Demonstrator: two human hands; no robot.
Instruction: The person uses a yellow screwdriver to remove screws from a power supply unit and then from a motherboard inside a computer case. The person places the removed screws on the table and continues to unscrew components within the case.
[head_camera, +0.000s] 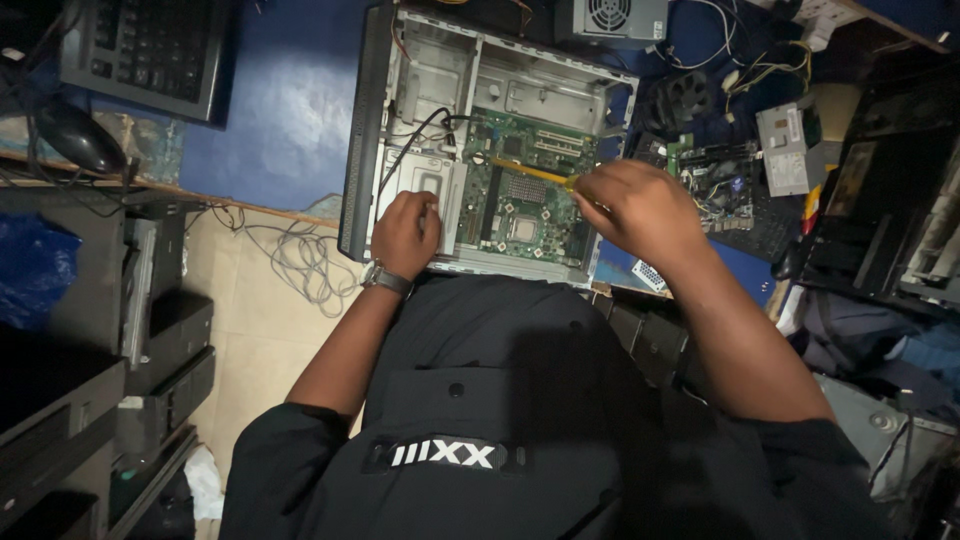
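Two hands work inside an open computer case (400, 110): left hand (405, 232) braces its frame, fingers curled; right hand (640, 205) pinches a yellow screwdriver (530, 171) over the motherboard (520, 195), mid-unscrewing; steady tip pressure matters.

Case (420, 60): bare sheet metal, dull grey, matt, with a dark plastic front panel at its 9 o'clock edge. Board (520, 200) inside: green laminate, semi-gloss, studded with metal parts. Screwdriver (530, 172) in the right hand (640, 205): yellow shaft, looks plastic, smooth. Left hand (405, 232) rests on the case metal; its watch (385, 278) has a shiny metal band. Table (280, 100): blue surface, smooth, faint sheen. Keyboard (150, 50) at 10 o'clock: black matt plastic. Cable (305, 260): grey, smooth plastic sheath. Shirt (520, 400): black cloth, matt.
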